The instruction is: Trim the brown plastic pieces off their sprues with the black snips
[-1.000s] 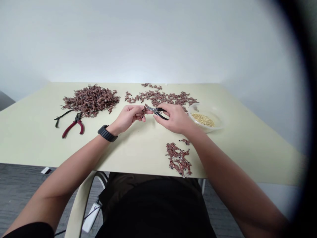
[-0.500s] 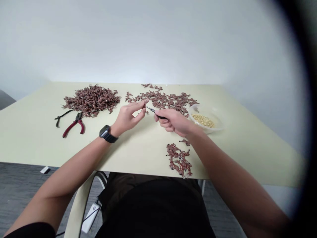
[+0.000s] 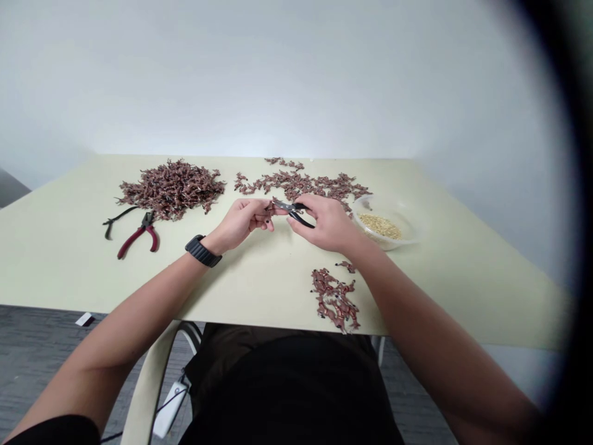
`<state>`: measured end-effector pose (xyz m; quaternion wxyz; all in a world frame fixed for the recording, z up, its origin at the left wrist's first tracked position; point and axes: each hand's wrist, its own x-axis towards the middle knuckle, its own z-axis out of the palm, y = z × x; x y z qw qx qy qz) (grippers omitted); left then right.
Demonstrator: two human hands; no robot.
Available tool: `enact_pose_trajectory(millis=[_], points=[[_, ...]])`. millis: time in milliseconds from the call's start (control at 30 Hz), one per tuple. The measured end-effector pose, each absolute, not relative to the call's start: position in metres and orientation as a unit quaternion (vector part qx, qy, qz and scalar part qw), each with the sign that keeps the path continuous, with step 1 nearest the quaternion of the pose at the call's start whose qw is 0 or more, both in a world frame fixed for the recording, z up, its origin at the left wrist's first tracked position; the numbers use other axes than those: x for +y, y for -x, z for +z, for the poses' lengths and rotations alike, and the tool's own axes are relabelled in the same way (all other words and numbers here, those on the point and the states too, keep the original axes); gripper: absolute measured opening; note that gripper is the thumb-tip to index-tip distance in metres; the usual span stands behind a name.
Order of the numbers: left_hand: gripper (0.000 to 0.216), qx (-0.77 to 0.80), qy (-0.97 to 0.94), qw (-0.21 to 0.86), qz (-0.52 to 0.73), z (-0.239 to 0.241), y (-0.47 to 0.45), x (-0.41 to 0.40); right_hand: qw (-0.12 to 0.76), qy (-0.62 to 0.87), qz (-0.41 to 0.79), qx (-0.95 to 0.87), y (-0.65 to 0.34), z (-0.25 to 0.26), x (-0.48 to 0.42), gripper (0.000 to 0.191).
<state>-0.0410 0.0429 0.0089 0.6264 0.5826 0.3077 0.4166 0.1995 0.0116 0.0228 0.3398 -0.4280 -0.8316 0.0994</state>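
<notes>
My left hand (image 3: 245,219), with a dark watch at the wrist, pinches a small brown figurine (image 3: 269,210); its exact shape is partly hidden by the fingers. My right hand (image 3: 327,222) grips black-handled pliers (image 3: 290,207), the handles spread apart. The pliers' metal jaws point left and meet the figurine at my left fingertips; whether they grip it is too small to tell. Beyond the hands lies a loose spread of similar brown figurines (image 3: 319,185). Nearer to me, below my right wrist, is a smaller cluster of figurines (image 3: 334,296).
A large heap of brown figurines (image 3: 171,185) stands at the table's left. In front of it lie red-handled pliers (image 3: 139,235) and a black tool or strap (image 3: 111,221). A clear plastic bowl (image 3: 410,235) with small gold-coloured pieces (image 3: 380,226) sits right of my right hand.
My right hand has turned over and its pliers have opened wider, showing both handles. My left hand has moved slightly down and rotated, its fingers now curled around the figurine.
</notes>
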Motion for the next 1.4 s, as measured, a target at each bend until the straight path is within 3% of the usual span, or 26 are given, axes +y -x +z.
enact_pose_trajectory(millis=[1167,1267,1400], points=[[0.033,0.295,-0.574,0.642,0.414,0.01,0.04,0.04,0.325,0.453,0.137,-0.819,-0.196,0.026,0.006,0.026],[0.036,0.286,-0.611,0.582,0.453,0.008,0.035,0.036,0.353,0.471,0.174,-0.789,-0.187,0.022,0.003,0.03],[0.034,0.34,-0.704,0.368,0.503,0.007,0.033,0.032,0.381,0.48,0.358,-0.705,-0.172,0.021,-0.002,0.04]])
